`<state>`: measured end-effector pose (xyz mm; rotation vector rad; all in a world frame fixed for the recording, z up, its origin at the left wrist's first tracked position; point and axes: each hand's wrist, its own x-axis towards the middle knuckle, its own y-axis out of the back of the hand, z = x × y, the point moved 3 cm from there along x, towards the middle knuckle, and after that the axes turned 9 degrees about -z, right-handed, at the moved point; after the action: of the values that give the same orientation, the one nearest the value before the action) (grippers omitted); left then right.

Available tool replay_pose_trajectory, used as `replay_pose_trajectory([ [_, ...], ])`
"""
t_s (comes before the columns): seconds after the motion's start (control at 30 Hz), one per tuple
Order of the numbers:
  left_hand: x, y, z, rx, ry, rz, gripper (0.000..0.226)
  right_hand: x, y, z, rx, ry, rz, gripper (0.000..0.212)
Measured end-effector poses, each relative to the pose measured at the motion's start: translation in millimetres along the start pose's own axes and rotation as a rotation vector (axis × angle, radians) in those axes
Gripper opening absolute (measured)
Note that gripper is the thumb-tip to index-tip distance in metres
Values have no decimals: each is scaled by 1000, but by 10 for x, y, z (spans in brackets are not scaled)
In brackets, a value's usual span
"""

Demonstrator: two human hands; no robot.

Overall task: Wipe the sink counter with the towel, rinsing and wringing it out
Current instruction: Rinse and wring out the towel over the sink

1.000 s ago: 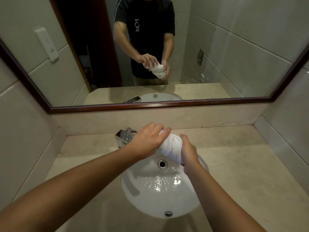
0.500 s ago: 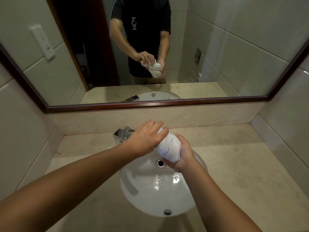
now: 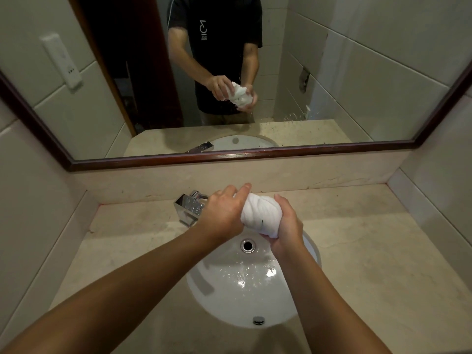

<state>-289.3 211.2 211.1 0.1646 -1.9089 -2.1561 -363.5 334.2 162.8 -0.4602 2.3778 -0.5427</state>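
Observation:
A white towel [image 3: 260,213], twisted into a tight roll, is held over the back of the round white sink [image 3: 222,300]. My left hand [image 3: 224,213] grips its left end with the fingers wrapped over the top. Its right, lower end sits in the curled fingers of my right hand [image 3: 287,229]. Water glistens in the basin below. The beige stone counter [image 3: 383,251] surrounds the sink.
A chrome faucet [image 3: 190,206] stands at the sink's back left, partly behind my left hand. A wood-framed mirror [image 3: 229,155] above the backsplash reflects a person holding the towel. Tiled walls close in on both sides.
The towel has been twisted tighter between my hands. My right hand has rolled under and round its lower end, and both hands sit slightly higher over the basin.

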Motion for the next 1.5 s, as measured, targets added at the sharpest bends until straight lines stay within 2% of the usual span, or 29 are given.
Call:
replay_pose_trajectory([
  [0.07,-6,-6,20,-92,57,-35,78,0,-1,-127,-38,103,85,16],
  [0.13,-9,-3,63,-215,83,-45,72,4,0,-233,-45,203,106,10],
  [0.23,33,6,100,-296,111,-62,58,12,6,-331,-52,281,110,14],
  [0.33,58,-50,102,-333,171,-126,55,15,-29,-449,-149,380,93,22],
  [0.47,58,-73,131,-593,224,-193,37,27,-133,-630,-416,512,36,10],
  [0.57,71,-58,149,-814,229,-226,29,50,-219,-763,-603,614,8,18],
  [0.7,63,-66,156,-1280,195,-259,31,9,-450,-954,-847,763,-61,22],
  [0.93,132,-103,173,-1618,149,-298,34,-34,-839,-1155,-1192,1018,-260,29],
  [1.17,30,-272,136,-1770,212,-471,40,155,-935,-962,-1266,1139,-386,38],
  [1.33,7,-356,106,-1835,148,-556,38,151,-943,-854,-1371,1220,-355,37],
  [1.43,49,-383,60,-1758,143,-488,38,169,-897,-816,-1407,1234,-320,34],
  [1.5,61,-394,61,-1692,178,-425,34,192,-873,-836,-1454,1130,-272,35],
])
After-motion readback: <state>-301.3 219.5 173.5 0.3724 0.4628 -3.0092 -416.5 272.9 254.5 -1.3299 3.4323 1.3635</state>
